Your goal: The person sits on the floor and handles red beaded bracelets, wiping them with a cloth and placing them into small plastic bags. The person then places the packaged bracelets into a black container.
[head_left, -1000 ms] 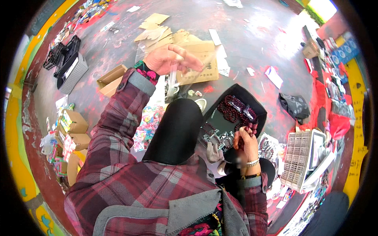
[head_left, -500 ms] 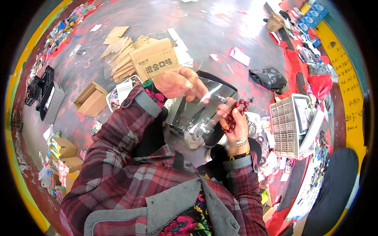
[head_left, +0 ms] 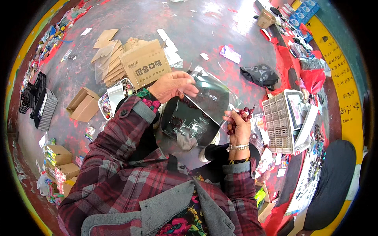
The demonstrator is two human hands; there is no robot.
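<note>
A clear plastic bag [head_left: 210,101] stretches between my hands, its surface shiny and see-through. My left hand [head_left: 175,85] is closed with its fingers pinched at the bag's left edge. Dark red round beads on a string, a bead bracelet [head_left: 247,114], are held in my right hand [head_left: 239,131], whose thumb and fingertips also meet the bag's right edge. Below the bag, between my knees, is a black bin [head_left: 167,118]. Inside it lie more dark bead strings [head_left: 176,122] and small clear packets [head_left: 197,126]. A crumpled translucent bag [head_left: 186,141] hangs over its near rim.
Flattened cardboard and a brown carton [head_left: 143,65] lie ahead. An opened box [head_left: 82,104] and a white basket of small items [head_left: 105,106] sit left. At right are a beige plastic crate [head_left: 277,124] and a dark cloth bag [head_left: 259,76]. Litter is scattered on the floor.
My hands have moved slightly apart and the clear bag has shifted up and right, revealing more of the bin's contents. The beads stay in my right hand.
</note>
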